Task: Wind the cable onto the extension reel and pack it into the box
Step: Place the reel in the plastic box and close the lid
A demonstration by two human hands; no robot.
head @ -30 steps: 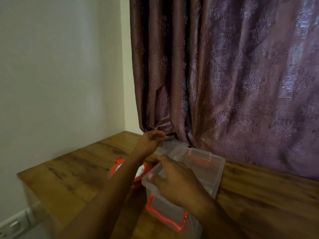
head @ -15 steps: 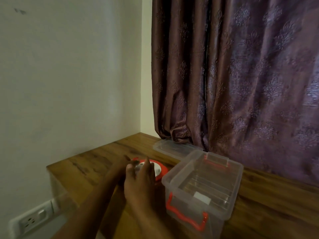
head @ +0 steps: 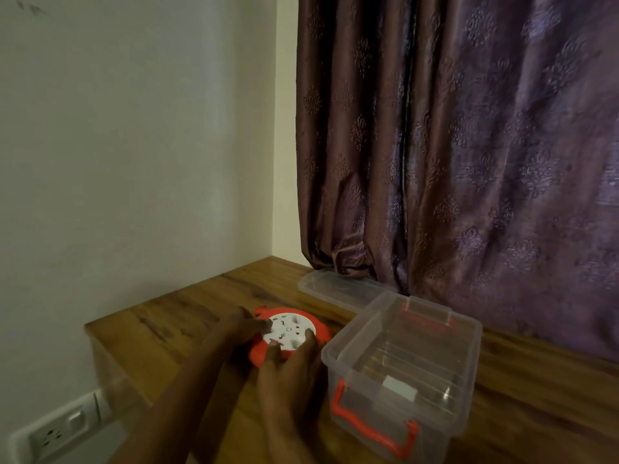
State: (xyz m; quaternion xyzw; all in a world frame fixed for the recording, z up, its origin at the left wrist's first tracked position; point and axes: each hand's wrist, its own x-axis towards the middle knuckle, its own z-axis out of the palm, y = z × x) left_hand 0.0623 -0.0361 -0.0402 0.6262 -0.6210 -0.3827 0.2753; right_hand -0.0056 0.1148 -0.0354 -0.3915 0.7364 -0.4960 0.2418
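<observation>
The round red extension reel [head: 290, 329] with a white socket face lies flat on the wooden table [head: 187, 306]. My left hand [head: 246, 324] holds its left rim, fingertips on the white face. On the near right edge sits my right hand [head: 291, 366], fingers spread over the rim. No loose cable shows. Just to the right stands the clear plastic box [head: 405, 360], open, with red handles. Its clear lid [head: 338, 288] lies flat behind, by the curtain.
A purple patterned curtain [head: 469, 162] hangs behind the table. A white wall [head: 134, 162] runs along the left, with a wall socket [head: 57, 433] below the table's left edge. The table top extends to the right past the box.
Both hands left the box and lid and came down onto the reel. The lid now lies behind the box. The view has swung left and the box shows fully open.
</observation>
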